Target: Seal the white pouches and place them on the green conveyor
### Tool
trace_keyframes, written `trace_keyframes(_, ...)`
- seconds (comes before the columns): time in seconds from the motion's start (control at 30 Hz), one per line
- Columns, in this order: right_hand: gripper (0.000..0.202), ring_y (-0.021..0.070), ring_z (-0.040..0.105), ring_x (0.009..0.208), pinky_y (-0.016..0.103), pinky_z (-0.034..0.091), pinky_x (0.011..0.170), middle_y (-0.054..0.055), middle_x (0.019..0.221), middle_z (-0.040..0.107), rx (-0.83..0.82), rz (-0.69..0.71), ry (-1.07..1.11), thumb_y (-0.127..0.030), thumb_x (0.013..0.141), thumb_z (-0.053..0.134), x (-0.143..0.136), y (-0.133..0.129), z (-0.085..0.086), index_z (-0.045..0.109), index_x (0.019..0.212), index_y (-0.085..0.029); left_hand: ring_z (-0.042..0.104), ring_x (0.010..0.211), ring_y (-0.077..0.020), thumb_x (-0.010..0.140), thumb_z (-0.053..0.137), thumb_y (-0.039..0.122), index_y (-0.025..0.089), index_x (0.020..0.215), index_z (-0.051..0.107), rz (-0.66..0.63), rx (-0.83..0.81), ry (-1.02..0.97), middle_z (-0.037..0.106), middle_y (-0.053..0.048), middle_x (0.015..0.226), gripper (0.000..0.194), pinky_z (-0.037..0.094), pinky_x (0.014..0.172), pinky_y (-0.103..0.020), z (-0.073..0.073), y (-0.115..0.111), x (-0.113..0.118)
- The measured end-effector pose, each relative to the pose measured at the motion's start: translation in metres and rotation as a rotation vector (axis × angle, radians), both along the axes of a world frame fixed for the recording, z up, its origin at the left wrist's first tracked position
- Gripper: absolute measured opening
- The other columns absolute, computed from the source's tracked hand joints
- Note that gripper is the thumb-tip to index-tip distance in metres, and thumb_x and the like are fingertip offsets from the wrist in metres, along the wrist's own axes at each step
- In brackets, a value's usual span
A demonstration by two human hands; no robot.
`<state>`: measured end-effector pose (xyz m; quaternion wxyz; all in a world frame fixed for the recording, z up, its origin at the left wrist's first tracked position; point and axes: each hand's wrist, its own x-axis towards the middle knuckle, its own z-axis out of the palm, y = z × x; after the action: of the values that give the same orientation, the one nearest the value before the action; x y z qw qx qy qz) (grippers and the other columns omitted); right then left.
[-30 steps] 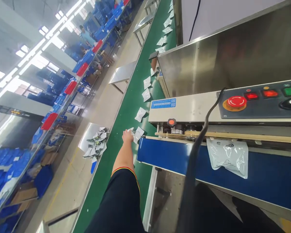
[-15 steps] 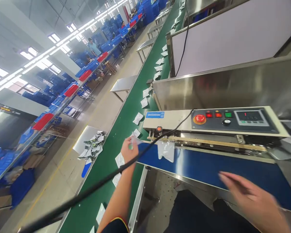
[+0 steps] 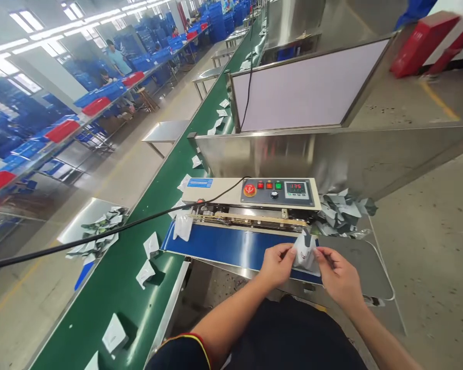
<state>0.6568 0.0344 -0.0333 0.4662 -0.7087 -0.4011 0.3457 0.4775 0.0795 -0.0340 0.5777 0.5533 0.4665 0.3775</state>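
A small white pouch (image 3: 304, 253) with dark print hangs between my two hands over the right end of the blue belt (image 3: 231, 246). On its left edge the fingers of my left hand (image 3: 278, 264) pinch it; the fingers of my right hand (image 3: 338, 275) grip the right edge. Just behind the pouch stands a cream band sealer (image 3: 219, 191) with a red stop button (image 3: 250, 189) and a lit display (image 3: 296, 189). Another white pouch (image 3: 182, 227) hangs at the sealer's left end, its upper edge at the band.
Left of the sealer runs a green conveyor (image 3: 81, 298) with several white packets. A heap of silvery pouches (image 3: 341, 210) lies right of the sealer, another pile (image 3: 100, 234) on a side table. A black cable (image 3: 111, 234) crosses the view. A metal panel (image 3: 332, 154) stands behind.
My left hand has moved from the sealer's left end to its right end. My right hand, empty and blurred before, now grips a pouch with it. The camera view has shifted rightward.
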Motion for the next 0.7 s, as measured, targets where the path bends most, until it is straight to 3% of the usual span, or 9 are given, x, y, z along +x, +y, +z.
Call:
trace_keyframes(0.07,0.066,0.0294,0.077,0.073,0.035,0.064,0.067,0.013,0.082,0.080,-0.045,-0.076,-0.006,-0.085,0.080,0.075,0.027,-0.001,-0.010,0.080,0.092,-0.020,0.071,0.086,-0.0231,0.105,0.063,0.057,0.017,0.102,0.088,-0.065,0.059,0.114,0.083,-0.010,0.095,0.047,0.058,0.083,-0.034,-0.005,0.007,0.027)
trace_keyframes(0.13,0.061,0.0290,0.076,0.072,0.034,0.063,0.063,0.013,0.080,0.079,-0.118,-0.175,-0.006,-0.078,0.075,0.077,0.048,0.001,-0.020,0.080,0.092,-0.020,0.065,0.077,-0.0208,0.103,0.064,0.051,0.017,0.085,0.085,0.005,0.022,0.197,0.076,-0.006,0.080,0.044,0.055,0.077,-0.031,-0.012,0.014,0.052)
trace_keyframes(0.23,0.056,0.0277,0.076,0.070,0.032,0.062,0.059,0.012,0.081,0.080,-0.200,-0.327,0.151,-0.069,0.067,0.079,0.067,0.009,-0.035,0.079,0.091,-0.019,0.050,0.063,-0.0166,0.099,0.066,0.047,0.019,0.060,0.069,0.171,-0.214,0.234,0.053,0.001,0.058,0.048,0.046,0.066,-0.029,-0.028,0.024,0.081)
trace_keyframes(0.33,0.050,0.0252,0.075,0.067,0.029,0.062,0.057,0.010,0.078,0.079,-0.227,-0.392,0.347,-0.058,0.058,0.082,0.067,0.024,-0.041,0.076,0.088,-0.018,0.045,0.060,-0.0159,0.092,0.073,0.049,0.021,0.051,0.058,0.269,-0.381,0.193,0.042,0.003,0.054,0.051,0.045,0.065,-0.029,-0.043,0.034,0.088)
trace_keyframes(0.47,0.045,0.0254,0.076,0.066,0.030,0.065,0.058,0.007,0.073,0.076,-0.275,-0.296,0.455,-0.052,0.056,0.084,0.044,0.043,-0.033,0.075,0.087,-0.021,0.053,0.063,-0.0184,0.090,0.077,0.053,0.022,0.054,0.063,0.357,-0.428,0.127,0.046,0.002,0.054,0.049,0.050,0.067,-0.030,-0.051,0.034,0.071)
trace_keyframes(0.57,0.043,0.0309,0.079,0.074,0.038,0.070,0.066,0.009,0.078,0.077,-0.299,-0.182,0.465,-0.052,0.058,0.087,0.029,0.046,-0.026,0.074,0.088,-0.024,0.060,0.068,-0.0188,0.093,0.076,0.049,0.019,0.066,0.075,0.373,-0.424,0.075,0.060,0.000,0.061,0.040,0.054,0.072,-0.031,-0.051,0.026,0.049)
trace_keyframes(0.63,0.043,0.0352,0.081,0.082,0.043,0.072,0.073,0.015,0.087,0.080,-0.322,-0.146,0.415,-0.053,0.062,0.092,0.027,0.042,-0.025,0.075,0.089,-0.024,0.069,0.080,-0.0217,0.094,0.078,0.047,0.017,0.086,0.084,0.394,-0.379,0.009,0.075,-0.004,0.077,0.031,0.059,0.081,-0.033,-0.049,0.024,0.021)
trace_keyframes(0.7,0.044,0.0387,0.082,0.088,0.049,0.072,0.074,0.021,0.096,0.080,-0.285,-0.124,0.303,-0.059,0.069,0.094,0.029,0.032,-0.026,0.076,0.091,-0.025,0.076,0.100,-0.0258,0.094,0.081,0.045,0.017,0.109,0.087,0.528,-0.265,-0.005,0.084,-0.010,0.102,0.032,0.062,0.096,-0.038,-0.043,0.025,-0.032)
